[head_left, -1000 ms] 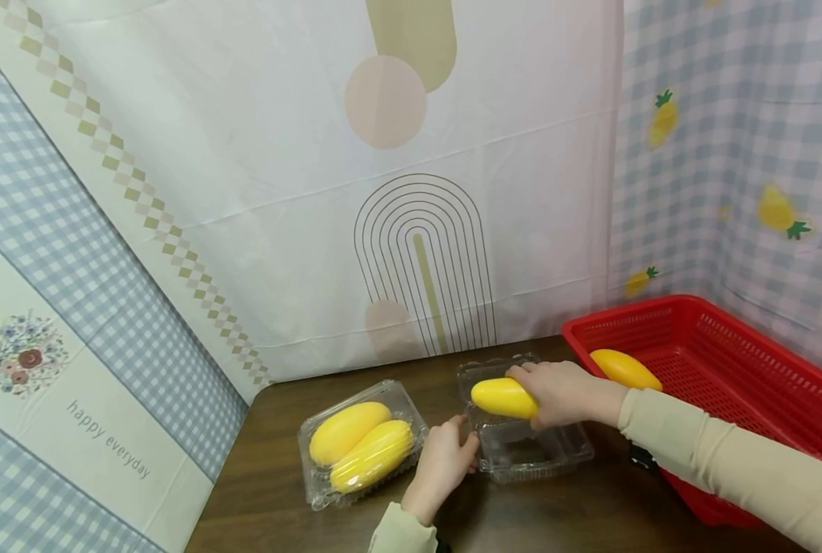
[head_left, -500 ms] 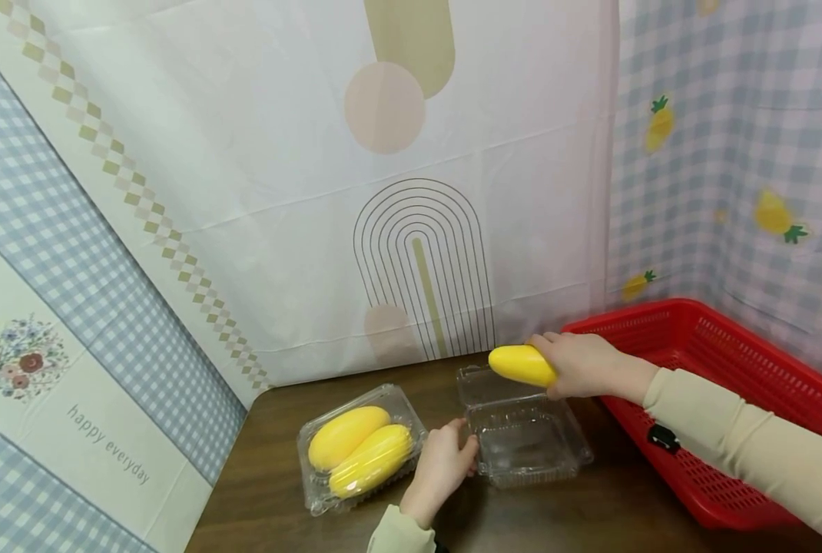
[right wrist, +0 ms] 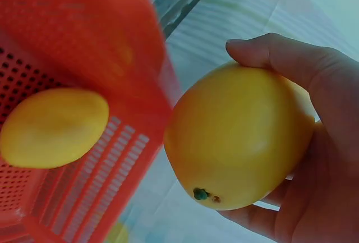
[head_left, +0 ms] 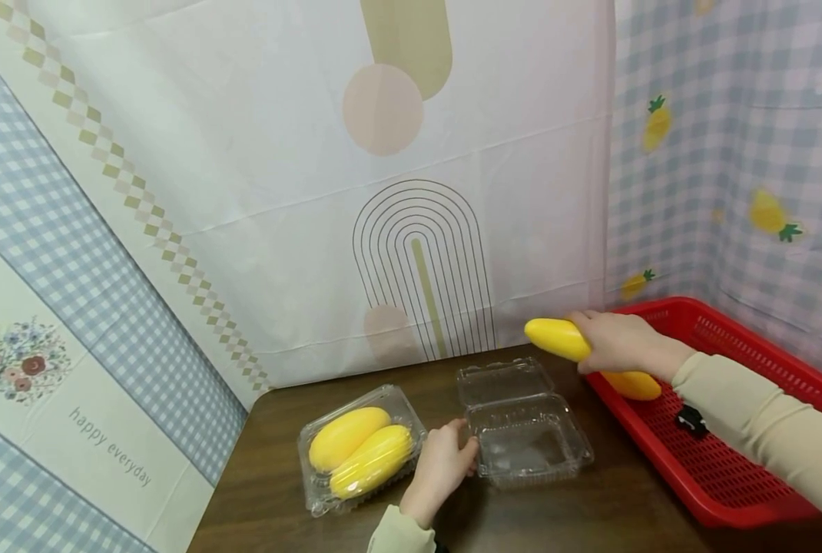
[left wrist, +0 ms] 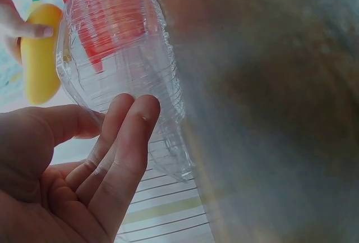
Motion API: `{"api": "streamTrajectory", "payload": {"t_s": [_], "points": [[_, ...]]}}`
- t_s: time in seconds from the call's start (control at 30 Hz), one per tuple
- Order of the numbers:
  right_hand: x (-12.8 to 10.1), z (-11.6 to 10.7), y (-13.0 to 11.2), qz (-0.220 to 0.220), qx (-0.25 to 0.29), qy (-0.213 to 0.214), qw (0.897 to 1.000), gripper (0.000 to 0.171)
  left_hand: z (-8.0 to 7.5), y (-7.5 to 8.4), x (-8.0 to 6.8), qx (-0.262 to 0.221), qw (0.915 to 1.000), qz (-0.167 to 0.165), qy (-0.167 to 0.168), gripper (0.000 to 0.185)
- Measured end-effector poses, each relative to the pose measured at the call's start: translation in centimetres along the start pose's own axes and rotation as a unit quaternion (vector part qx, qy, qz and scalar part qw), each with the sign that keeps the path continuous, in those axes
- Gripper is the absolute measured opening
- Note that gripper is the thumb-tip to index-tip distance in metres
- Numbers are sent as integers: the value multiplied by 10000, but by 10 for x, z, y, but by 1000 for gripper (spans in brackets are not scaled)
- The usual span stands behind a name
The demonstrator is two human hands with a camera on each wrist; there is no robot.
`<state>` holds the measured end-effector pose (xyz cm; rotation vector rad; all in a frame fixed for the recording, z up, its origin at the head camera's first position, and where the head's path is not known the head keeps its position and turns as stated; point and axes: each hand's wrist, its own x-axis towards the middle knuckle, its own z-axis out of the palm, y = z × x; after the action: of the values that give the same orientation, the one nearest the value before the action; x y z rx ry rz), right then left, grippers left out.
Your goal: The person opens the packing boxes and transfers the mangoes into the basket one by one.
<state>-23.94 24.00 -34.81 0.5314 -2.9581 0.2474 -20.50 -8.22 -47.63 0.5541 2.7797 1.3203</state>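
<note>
Your right hand [head_left: 614,342] grips mango [head_left: 556,338] at basket [head_left: 743,484] rim; left hand [head_left: 442,465] fingers straight against open box [head_left: 528,442]; light box may slide

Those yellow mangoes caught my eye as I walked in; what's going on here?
A person's right hand holds a yellow mango in the air at the red basket rim, where another mango lies. The left hand touches an open, empty clear clamshell box. Beside it, a closed box holds two mangoes.

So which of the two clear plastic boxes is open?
The empty clear plastic clamshell box beside the red basket, lid flipped back; the other holds two yellow mangoes and is shut.
</note>
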Motion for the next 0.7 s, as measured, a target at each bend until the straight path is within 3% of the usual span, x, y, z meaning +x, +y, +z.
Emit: {"api": "streamTrajectory", "payload": {"t_s": [0.4, 0.7], "points": [[-11, -5, 50, 817, 160, -88, 9965, 88, 0, -2, 2, 54, 10000, -14, 18, 42], [-22, -11, 90, 1187, 614, 267, 9907, 87, 0, -2, 2, 43, 10000, 1, 21, 41]]}}
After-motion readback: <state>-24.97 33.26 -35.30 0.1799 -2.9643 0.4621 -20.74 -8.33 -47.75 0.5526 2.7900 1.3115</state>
